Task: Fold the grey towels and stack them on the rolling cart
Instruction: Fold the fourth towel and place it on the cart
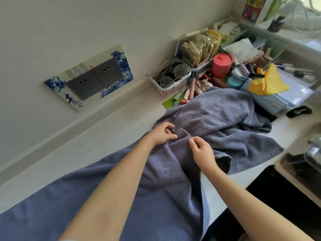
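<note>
Your forearms cover the middle of the towel (217, 119), and the bottom edge cuts its near end. Its far folds bury part of the pens (192, 89). The dark object (304, 164) at right is blurred.

Pale wall (86, 23) with blue-patterned socket plate (90, 79); white counter (104, 136); daylit window (304, 11)

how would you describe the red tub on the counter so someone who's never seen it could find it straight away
Look along the white counter to the clutter beyond the grey towel. Right of the pink basket of glasses and in front of the blue-rimmed tray of packets stands a round red tub. It is the only red cylinder there, with a flat lid and small knob.
</note>
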`<state>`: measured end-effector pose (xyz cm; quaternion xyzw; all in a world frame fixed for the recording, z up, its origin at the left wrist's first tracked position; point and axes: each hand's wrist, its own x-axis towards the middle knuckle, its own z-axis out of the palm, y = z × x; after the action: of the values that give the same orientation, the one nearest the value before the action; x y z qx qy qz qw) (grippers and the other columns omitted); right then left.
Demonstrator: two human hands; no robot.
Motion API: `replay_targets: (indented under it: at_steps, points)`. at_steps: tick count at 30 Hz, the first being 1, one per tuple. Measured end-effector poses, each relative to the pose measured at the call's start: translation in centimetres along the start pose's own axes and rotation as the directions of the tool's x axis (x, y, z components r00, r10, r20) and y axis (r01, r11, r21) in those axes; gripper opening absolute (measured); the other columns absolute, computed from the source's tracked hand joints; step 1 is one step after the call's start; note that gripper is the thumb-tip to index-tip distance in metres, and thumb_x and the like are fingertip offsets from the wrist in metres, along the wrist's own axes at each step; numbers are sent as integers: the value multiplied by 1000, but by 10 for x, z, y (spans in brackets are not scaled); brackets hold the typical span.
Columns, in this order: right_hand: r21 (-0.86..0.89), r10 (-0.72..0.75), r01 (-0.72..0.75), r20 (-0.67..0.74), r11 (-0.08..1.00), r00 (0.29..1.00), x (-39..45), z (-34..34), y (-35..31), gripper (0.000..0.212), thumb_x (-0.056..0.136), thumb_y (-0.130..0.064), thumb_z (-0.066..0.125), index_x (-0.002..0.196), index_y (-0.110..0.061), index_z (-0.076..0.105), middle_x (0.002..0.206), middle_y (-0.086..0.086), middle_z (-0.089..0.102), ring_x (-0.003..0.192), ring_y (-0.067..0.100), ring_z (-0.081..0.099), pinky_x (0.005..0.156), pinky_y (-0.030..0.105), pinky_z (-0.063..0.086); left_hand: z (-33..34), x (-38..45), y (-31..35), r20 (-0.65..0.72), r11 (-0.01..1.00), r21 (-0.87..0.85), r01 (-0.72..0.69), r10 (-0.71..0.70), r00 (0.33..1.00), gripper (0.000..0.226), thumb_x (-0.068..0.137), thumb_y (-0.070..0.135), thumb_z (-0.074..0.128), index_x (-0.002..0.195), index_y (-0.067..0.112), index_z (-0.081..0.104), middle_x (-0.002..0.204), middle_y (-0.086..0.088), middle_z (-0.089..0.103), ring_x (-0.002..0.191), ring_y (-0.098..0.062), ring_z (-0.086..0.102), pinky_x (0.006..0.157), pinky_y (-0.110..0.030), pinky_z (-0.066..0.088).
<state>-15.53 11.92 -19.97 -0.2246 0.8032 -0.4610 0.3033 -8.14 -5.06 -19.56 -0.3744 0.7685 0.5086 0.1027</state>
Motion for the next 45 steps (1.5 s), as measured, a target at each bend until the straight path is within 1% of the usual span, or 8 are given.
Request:
replay_targets:
  at_steps: [7,13,17,26,28,34,41,45]
  points:
    - [223,113,-111,6,968,994,11,9,-25,21,95,-34,50,104,-16,53,92,-9,58,94,11,53,79,23,35,-7,-8,6,2,987,-154,-42,43,999,7,85,18,70,88,12,67,78,2,65,71,-6,58,67,-13,47]
    - [255,-113,89,80,963,990,16,0,-52,39,90,-31,61,76,5,58,66,5,50,65,13,43,61,32,35,-25,-31,28,-41,862,-489,-131,128,991,7,89,12,62,83,11,67,61,5,63,54,-4,50,53,-15,41]
    - [392,-150,121,44,912,988,13,-7,-77,17,91,-22,59,83,-11,70,78,2,66,78,11,56,77,35,46,-31,-52,26,152,808,-588,-33,150,977,12,93,16,54,91,8,63,76,-1,68,69,-7,63,66,-19,52]
    - [775,-281,-4,234,632,931,-12,-24,-134,40,56,-49,83,83,-22,69,86,10,56,84,21,54,78,33,48,-85,-104,55,367,998,-20,-55,58,929,25,96,26,51,72,19,57,57,13,52,54,-1,43,56,-17,30]
    - [839,-254,-51,222,542,941,-19,-29,-151,31,69,-41,74,90,-20,66,91,9,58,91,23,55,84,36,48,-96,-114,64,347,995,76,-68,38,937,29,95,28,53,67,18,56,57,7,46,56,-6,37,57,-21,27]
    - [905,-99,26,18,424,995,-23,-60,-165,17,96,-26,47,104,-25,61,108,0,66,101,14,63,88,29,52,-129,-124,92,112,970,-123,-211,224,968,22,92,37,53,89,19,64,96,6,64,101,-10,54,99,-29,30]
    - [934,90,138,-177,329,980,-14,-117,-132,18,96,-32,48,99,-28,66,95,0,72,90,19,67,79,36,55,-110,-82,122,289,950,276,-144,61,955,28,81,28,74,104,13,70,107,-2,70,103,-17,65,92,-27,49]
    - [845,220,209,-353,493,909,-8,-143,-81,18,97,-28,49,89,-21,64,78,-5,70,80,14,63,75,30,52,-101,-45,129,170,875,476,-92,11,985,29,76,43,74,93,20,72,100,3,68,101,-14,62,94,-28,45]
